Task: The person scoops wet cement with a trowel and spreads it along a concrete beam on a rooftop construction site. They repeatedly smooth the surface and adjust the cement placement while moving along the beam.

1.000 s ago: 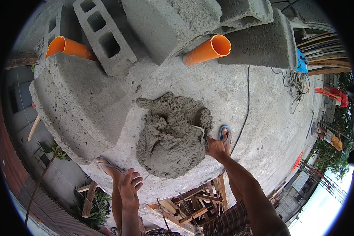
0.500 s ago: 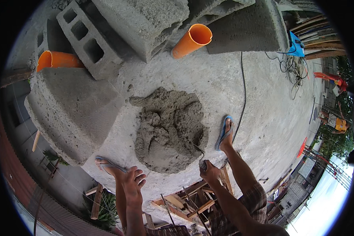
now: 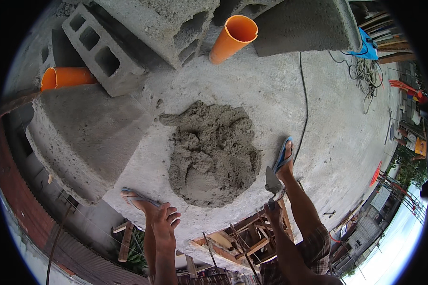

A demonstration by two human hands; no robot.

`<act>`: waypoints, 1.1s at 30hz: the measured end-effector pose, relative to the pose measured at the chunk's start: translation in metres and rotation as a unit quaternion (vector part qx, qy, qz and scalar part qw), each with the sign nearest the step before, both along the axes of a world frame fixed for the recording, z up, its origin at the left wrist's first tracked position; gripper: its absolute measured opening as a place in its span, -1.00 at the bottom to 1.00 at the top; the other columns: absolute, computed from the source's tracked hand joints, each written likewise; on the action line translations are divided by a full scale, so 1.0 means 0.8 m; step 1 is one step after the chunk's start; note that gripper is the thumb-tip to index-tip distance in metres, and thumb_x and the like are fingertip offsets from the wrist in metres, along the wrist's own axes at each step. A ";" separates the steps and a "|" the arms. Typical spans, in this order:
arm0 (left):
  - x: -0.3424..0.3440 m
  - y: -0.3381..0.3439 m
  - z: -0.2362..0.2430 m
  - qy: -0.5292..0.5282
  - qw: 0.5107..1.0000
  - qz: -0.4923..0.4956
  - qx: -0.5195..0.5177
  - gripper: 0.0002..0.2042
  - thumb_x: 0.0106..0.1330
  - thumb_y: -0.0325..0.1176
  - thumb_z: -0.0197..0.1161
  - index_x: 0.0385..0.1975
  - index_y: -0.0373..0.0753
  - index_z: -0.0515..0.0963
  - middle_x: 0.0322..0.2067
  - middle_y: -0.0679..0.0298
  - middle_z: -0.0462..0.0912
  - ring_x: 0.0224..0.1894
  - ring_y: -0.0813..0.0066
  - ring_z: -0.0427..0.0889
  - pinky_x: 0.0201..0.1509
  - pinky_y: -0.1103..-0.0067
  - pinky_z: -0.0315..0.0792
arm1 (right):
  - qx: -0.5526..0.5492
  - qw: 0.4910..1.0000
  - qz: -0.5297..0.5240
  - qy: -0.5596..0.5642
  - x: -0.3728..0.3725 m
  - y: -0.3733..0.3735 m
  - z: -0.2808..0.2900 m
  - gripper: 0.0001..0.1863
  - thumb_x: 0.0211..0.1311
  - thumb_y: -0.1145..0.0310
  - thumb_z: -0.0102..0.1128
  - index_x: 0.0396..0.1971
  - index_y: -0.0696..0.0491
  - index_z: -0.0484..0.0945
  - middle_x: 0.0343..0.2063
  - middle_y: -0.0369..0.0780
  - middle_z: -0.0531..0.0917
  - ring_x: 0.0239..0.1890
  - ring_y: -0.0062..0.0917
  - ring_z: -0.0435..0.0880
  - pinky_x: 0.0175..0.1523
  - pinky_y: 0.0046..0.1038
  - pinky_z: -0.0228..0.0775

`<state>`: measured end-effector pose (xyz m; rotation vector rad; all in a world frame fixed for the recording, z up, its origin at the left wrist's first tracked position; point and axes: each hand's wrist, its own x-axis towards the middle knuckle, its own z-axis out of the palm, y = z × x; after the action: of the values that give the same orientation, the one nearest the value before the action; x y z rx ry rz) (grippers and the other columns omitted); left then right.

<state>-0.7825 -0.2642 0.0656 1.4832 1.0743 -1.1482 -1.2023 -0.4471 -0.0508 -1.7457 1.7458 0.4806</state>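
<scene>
Rough grey concrete floor (image 3: pixel 333 128) is filling my remote view, with hollow blocks (image 3: pixel 116 83) and orange pipes (image 3: pixel 223 47) bordering the far side. I'm watching the right hand (image 3: pixel 273 217) gripping a trowel (image 3: pixel 272 182), its fingers wrapping round the handle, presumably to be holding knuckles clear of wet mix; the grip is small and shadowed, so I'm not judging its tightness. The left hand (image 3: pixel 163 222) is hovering near the left shin, fingers loosely spreading and holding nothing. Mortar (image 3: pixel 214 156) is lying between and ahead of the feet (image 3: pixel 285 160) (a sensible spot, within easy reach). It's looking damp, dark grey and lumpy, a smoother patch showing nearer the body.
</scene>
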 end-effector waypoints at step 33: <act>0.137 0.234 0.041 -0.247 0.815 0.501 0.154 -0.88 0.32 -0.36 0.09 -0.30 -0.25 0.49 -0.40 0.33 0.54 -0.38 0.58 0.50 -0.30 0.62 0.35 | 0.509 0.809 0.029 -0.293 0.487 0.276 0.096 -0.89 0.03 0.49 0.14 -0.48 0.17 0.41 -0.73 -0.21 0.47 -0.81 -0.52 0.46 -0.66 -0.44 0.37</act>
<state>-0.6731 -0.0767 0.0987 1.0560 1.4093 0.1619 -0.8125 -0.2262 0.0263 -0.9743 0.7197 0.6460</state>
